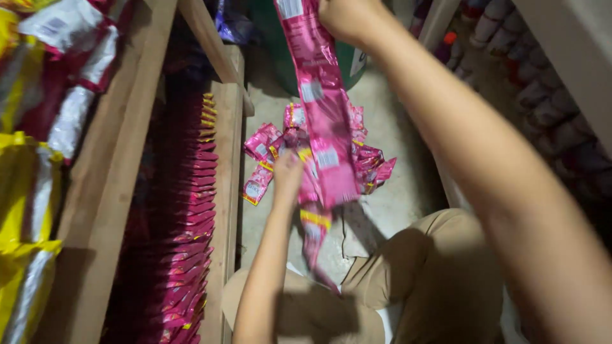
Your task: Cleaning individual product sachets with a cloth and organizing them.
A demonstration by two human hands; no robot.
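The place is a small storeroom with a grey concrete floor (395, 146) and wooden shelves on the left side. Close by, the person sits low, and bent knees in tan trousers (421, 267) fill the near edge of the floor. Beside the left knee, a long wooden tray (226, 191) holds a neat row of flat pink foil packets (188, 210), packed tight from its near end to its far end. It looks quite full, so a good part of the sorting seems done.

A little farther, the left hand (287, 175) is closed on the lower part of a long pink strip of joined packets (322, 121). The strip hangs down over the floor between the knees. Up high, the right hand (347, 19) is shut tight around the top of the same strip.

Behind the strip, a loose heap of pink packets (366, 162) lies on the middle of the floor. These look left to do. At the far edge stands a green round bin (354, 64).
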